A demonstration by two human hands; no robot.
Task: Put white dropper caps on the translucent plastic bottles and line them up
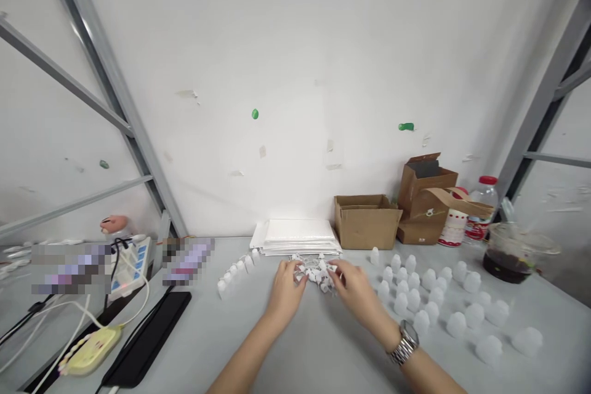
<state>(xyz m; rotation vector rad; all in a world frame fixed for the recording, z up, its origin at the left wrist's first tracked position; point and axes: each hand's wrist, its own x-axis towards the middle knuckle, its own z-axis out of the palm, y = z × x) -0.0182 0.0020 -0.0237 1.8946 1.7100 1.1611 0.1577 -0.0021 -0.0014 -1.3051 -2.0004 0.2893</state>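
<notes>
The left hand [286, 292] and right hand [353, 288] are positioned at the centre of the table, both partly closed, with the fingertips curled onto a tangled cluster of small white plastic pieces [316, 275] held between them. Contact is evident; whether either hand has a firm grip cannot be determined. The cluster sits just in front of a stack of flat white packets [295, 237], apparently within easy reach of both hands.

A line of small white moulded caps [235, 272] lies to the left of the hands on the pale grey table [318, 351]. Rounded translucent white covers [427, 295] stand across the right side, seemingly spaced to keep them from touching. A steel-link wristwatch [405, 342] is worn on the right wrist.

Against the wall stand an open brown cardboard box [367, 221] and a kraft paper bag [427, 200], with a clear bottle with a red cap [482, 209] behind a clear plastic tub of dark liquid [508, 258]. (Pixelated patches obscure items near the white power strip [132, 265].)
</notes>
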